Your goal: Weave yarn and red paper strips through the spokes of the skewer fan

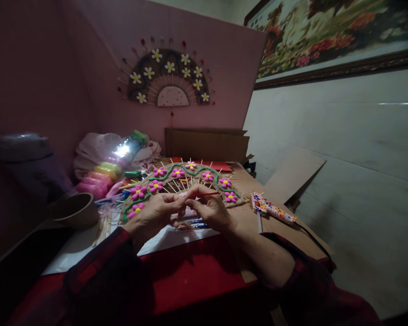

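Note:
My left hand [158, 210] and my right hand [212, 210] meet fingertip to fingertip, both closed in a pinch. A thin red stick [210, 194] lies across the fingers of my right hand, its end pointing right. Whatever sits between my left fingertips is too small to make out. Right behind my hands rests a fan-shaped craft piece [190, 171], wrapped in brown cord with pink flowers, a wavy green line and pale sticks round its edge. Part of its middle is hidden by my hands. Blue and orange slim items [195, 224] lie on white paper beneath.
A flower-patterned glue gun [272, 209] lies on cardboard at right, its dark cord trailing to the table edge. On the left stand a brown bowl [75, 209] and colourful bagged clay [102, 176]. Another flowered fan [170, 68] hangs on the pink board behind.

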`<state>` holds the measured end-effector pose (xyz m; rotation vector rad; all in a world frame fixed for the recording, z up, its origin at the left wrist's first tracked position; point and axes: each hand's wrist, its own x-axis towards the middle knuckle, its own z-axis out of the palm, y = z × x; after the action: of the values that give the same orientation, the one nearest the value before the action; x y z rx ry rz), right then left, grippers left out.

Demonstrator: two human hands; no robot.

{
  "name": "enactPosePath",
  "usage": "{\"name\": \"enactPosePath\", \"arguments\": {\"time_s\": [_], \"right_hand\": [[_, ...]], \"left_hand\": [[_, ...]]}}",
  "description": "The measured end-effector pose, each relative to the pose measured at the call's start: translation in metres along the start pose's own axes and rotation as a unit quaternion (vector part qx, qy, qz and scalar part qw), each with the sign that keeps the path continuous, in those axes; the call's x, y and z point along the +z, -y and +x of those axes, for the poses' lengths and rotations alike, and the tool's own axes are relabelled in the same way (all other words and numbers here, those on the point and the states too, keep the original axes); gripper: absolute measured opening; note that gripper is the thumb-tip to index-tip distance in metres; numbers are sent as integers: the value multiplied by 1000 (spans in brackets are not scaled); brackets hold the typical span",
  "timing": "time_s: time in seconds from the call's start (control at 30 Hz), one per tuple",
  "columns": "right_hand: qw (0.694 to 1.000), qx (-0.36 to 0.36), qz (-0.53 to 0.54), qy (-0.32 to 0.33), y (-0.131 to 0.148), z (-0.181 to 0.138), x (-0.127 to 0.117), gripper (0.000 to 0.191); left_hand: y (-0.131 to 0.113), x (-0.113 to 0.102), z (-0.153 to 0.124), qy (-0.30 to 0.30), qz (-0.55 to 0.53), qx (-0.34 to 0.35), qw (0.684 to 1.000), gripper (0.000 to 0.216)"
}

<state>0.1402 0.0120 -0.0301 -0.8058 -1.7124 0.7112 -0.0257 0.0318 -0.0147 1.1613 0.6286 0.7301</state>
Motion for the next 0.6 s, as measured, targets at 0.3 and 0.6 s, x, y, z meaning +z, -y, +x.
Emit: {"name": "enactPosePath", "arguments": {"time_s": [0.3, 0.6], "right_hand": [[998, -31, -49, -29, 0, 0, 1, 17], [998, -25, -24, -47, 4, -2, 1, 17]], "left_hand": [[1, 1, -1, -23, -39, 5, 999, 22], [0, 5, 1, -19, -27, 26, 999, 18]]}}
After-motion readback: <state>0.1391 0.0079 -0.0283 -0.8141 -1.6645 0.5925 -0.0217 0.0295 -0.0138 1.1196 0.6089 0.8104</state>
